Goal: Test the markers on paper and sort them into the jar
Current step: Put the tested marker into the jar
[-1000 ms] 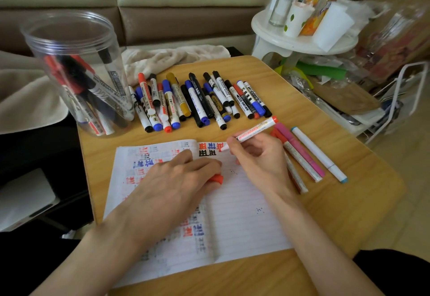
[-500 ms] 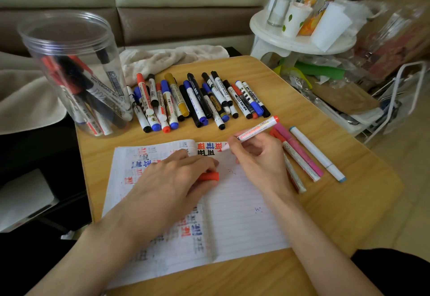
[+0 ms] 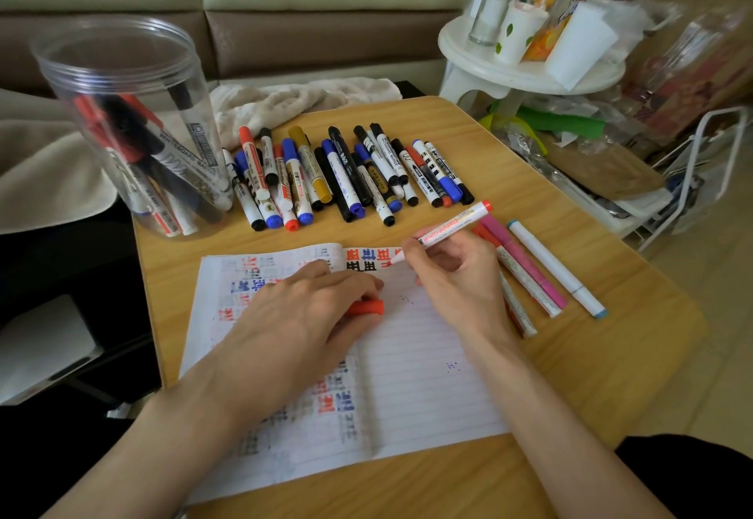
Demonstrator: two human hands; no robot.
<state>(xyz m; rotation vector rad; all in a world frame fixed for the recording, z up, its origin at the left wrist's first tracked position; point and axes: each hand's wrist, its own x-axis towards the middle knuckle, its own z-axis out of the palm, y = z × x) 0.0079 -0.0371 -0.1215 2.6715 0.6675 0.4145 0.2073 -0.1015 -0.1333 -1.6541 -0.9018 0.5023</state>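
Pressing nib to page, the red marker point(image 3: 452, 227) is laying its test stroke at the top edge of the paper point(image 3: 415, 376), and this is where it could slip. The nib sits right by the rim of the sheet, so a long stroke could run off onto the table point(image 3: 591, 355). The loose pens point(image 3: 529, 270) lying just outboard of the knuckles could get nudged and roll. With the cap off, a slow trip to the jar point(image 3: 122, 111), far off beyond the other hand, risks ink on skin. Now the grip: the right hand point(image 3: 456, 274) is closed round the barrel, thumb and fingers pinching just above the nib, tail end angled up and away. The left hand point(image 3: 301, 314) lies on the page just beside it, fingers curled over the red cap point(image 3: 366, 308), which pokes out beneath them. A row of markers point(image 3: 346, 176), likely untested, waits beyond both hands.
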